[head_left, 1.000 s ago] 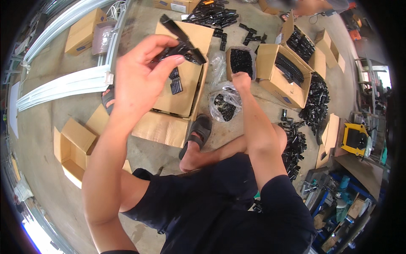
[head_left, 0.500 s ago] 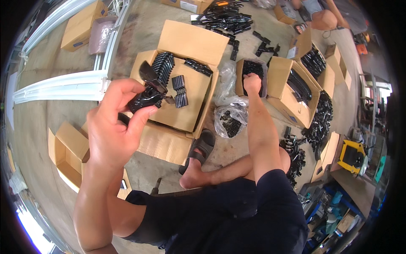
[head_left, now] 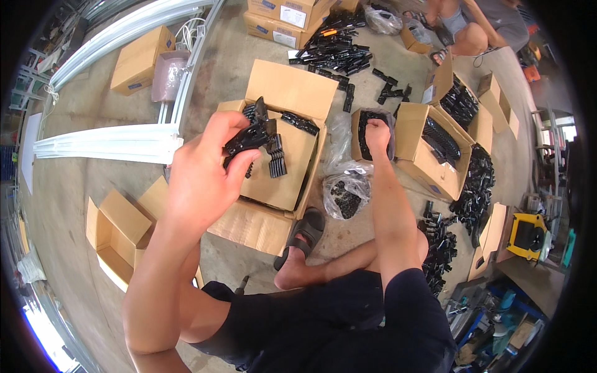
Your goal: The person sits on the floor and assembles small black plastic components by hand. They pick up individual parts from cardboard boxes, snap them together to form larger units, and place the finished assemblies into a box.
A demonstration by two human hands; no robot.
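While our left hand [head_left: 205, 180] pinches a black plastic part [head_left: 249, 138], the open carton [head_left: 283, 180] holds few.
Our right hand [head_left: 377, 132] closes on parts in the small box [head_left: 356, 133]; many loose parts [head_left: 476, 186] remain unpacked.

Over the last second the left hand [head_left: 202, 177], gripping a black plastic part [head_left: 252, 137], has come down and leftward from above the rows of parts in the open cardboard box [head_left: 280, 180]; it now sits over the box's near-left corner, with the part above the packed rows. The right hand [head_left: 376, 132] has advanced from the rim of the small carton of black parts [head_left: 372, 135] to reach inside it, fingers closed among the contents. The view has shifted, bringing more of the far floor into frame.
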